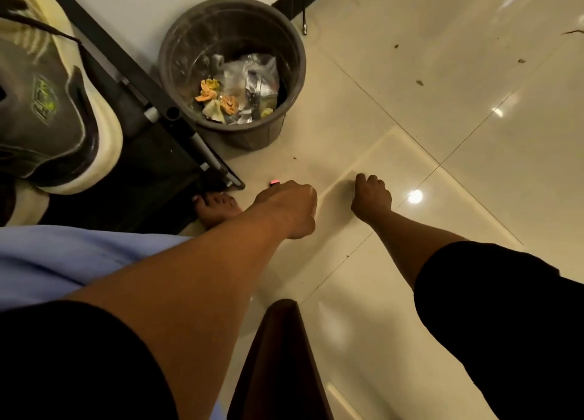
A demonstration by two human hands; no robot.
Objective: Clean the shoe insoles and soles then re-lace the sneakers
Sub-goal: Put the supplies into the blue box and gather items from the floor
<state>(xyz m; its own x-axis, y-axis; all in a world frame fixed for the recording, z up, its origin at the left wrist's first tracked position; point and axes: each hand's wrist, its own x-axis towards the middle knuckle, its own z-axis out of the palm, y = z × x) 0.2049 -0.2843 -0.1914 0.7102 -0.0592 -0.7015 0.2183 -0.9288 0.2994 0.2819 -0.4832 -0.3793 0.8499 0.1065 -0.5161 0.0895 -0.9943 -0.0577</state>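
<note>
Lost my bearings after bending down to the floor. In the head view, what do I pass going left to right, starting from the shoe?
sneaker → bare foot → left hand → right hand. The bin overlaps these, so it is left out.

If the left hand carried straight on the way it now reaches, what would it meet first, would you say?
Probably the small pink-lit object lying on the floor just past the left hand; they look almost touching, though depth is unclear. Further along that line stands the grey bin.
</note>
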